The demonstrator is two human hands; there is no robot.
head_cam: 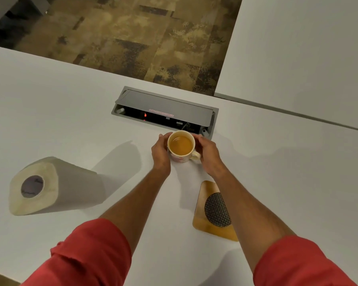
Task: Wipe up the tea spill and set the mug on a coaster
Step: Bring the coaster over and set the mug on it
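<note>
A cream mug (181,145) with red print, nearly full of amber tea, stands on the white table (60,112), its handle pointing to the right. My left hand (160,152) cups its left side and my right hand (208,154) wraps its right side by the handle. A wooden coaster (205,221) with a round dark woven inset lies nearer to me on the right, partly under my right forearm. A roll of paper towels (50,186) stands at the left. No spill shows on the table.
An open grey power and cable box (163,109) is set into the table just behind the mug. A second white table (302,48) stands at the right, across a dark seam. Patterned carpet (132,34) lies beyond the far edge.
</note>
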